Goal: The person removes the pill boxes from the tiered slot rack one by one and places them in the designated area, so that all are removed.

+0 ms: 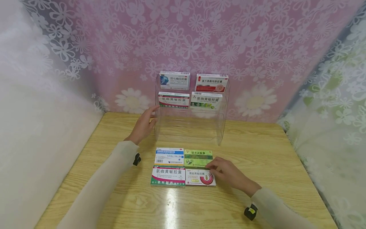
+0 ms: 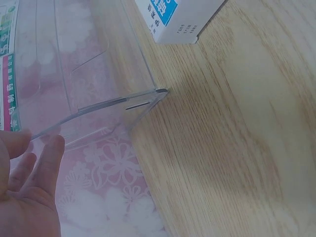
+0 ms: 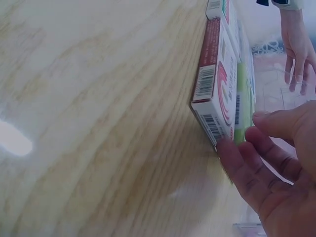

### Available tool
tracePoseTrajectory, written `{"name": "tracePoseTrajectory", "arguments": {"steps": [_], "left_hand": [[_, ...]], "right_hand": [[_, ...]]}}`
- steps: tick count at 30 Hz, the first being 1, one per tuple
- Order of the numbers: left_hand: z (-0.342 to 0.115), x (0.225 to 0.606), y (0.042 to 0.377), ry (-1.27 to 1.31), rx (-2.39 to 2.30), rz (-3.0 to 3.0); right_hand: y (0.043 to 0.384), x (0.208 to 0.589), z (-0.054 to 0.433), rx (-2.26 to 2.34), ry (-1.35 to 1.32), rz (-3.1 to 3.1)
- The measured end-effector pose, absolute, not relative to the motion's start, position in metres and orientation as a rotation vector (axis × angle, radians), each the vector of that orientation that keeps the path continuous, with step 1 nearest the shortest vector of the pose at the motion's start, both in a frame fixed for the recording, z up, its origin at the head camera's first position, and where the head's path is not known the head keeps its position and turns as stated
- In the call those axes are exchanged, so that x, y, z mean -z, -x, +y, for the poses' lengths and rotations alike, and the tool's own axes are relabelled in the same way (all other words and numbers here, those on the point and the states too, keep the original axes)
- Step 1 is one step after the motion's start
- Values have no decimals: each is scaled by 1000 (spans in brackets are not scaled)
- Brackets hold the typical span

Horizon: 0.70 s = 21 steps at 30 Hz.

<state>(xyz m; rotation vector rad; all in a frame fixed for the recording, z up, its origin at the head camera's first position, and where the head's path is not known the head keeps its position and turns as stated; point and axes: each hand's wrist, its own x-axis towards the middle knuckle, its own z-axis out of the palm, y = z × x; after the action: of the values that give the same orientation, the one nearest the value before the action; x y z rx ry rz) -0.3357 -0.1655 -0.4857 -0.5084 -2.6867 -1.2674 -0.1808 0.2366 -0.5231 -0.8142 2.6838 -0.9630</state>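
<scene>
A clear plastic display rack (image 1: 188, 127) stands at the back, with several medicine boxes in its upper tiers. My left hand (image 1: 144, 124) holds the rack's left side edge, its thumb and fingers on either side of the panel (image 2: 98, 104). In front of the rack, several medicine boxes lie flat in two rows. My right hand (image 1: 228, 173) has its fingertips at the near right corner of the green box (image 1: 198, 159), over the white box with red rings (image 1: 197, 178). In the right wrist view, its fingers (image 3: 239, 165) touch or nearly touch the boxes' ends.
Beside those two lie a blue-and-white box (image 1: 169, 156) and a white box with a green-and-red band (image 1: 168, 176). The rack's upper tiers hold a blue-pictured box (image 1: 175, 81) and a red-and-white box (image 1: 211, 83), among others. A patterned cloth (image 1: 194, 38) hangs behind the wooden table (image 1: 128, 203).
</scene>
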Motion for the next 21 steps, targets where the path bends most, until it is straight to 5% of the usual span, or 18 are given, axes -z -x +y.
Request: {"name": "tracePoseTrajectory", "arguments": {"steps": [21], "left_hand": [[-164,481,332,502,1299,-2690]], "right_hand": [[281,427,248,988,738,3037]]}}
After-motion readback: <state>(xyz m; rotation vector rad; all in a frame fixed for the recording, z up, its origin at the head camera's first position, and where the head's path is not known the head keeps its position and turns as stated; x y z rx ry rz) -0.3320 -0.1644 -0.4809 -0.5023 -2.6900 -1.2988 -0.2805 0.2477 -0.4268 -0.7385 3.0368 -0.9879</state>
